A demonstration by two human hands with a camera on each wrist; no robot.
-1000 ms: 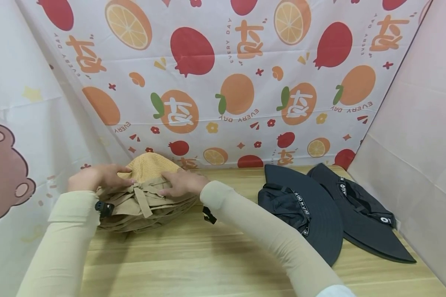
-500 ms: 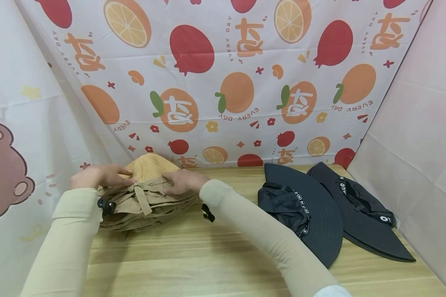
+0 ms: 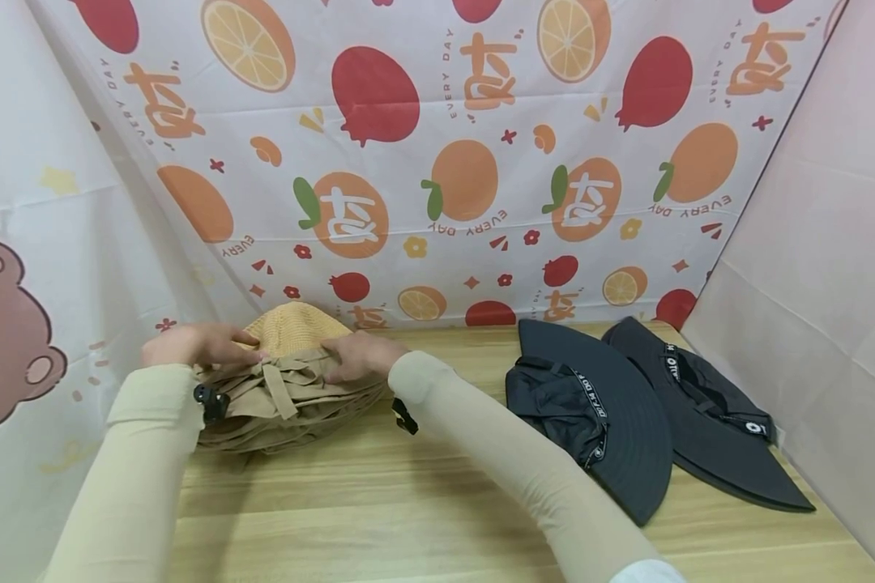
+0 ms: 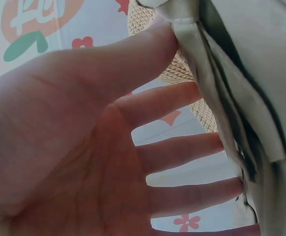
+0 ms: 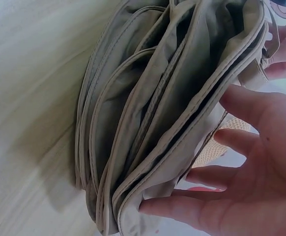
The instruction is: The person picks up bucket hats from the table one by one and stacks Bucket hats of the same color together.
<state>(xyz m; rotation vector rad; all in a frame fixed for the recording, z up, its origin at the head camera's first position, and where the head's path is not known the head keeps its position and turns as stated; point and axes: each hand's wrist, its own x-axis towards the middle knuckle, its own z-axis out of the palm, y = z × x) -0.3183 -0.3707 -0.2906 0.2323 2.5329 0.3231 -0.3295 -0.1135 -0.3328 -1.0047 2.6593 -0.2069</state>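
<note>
A stack of khaki sun hats point(image 3: 313, 405) with layered floppy brims and a fabric bow point(image 3: 279, 380) lies at the left of the table. Behind it rises the crown of a yellow woven straw hat point(image 3: 295, 328). My left hand point(image 3: 202, 346) rests at the top left of the stack; in the left wrist view its fingers point(image 4: 182, 150) stretch straight and spread against the khaki cloth, the thumb close to the bow. On the other side, my right hand point(image 3: 364, 356) touches the upper brim with thumb and spread fingertips point(image 5: 153, 205).
Two dark wide-brimmed hats, one nearer the middle point(image 3: 634, 429) and one overlapped by it point(image 3: 736, 461), lie at the right of the wooden table point(image 3: 408, 518). A fruit-print curtain point(image 3: 452, 267) hangs along the back, with pale sheets at both sides.
Both hands stay on the khaki hats with barely any shift. The whole head view has drifted slightly.
</note>
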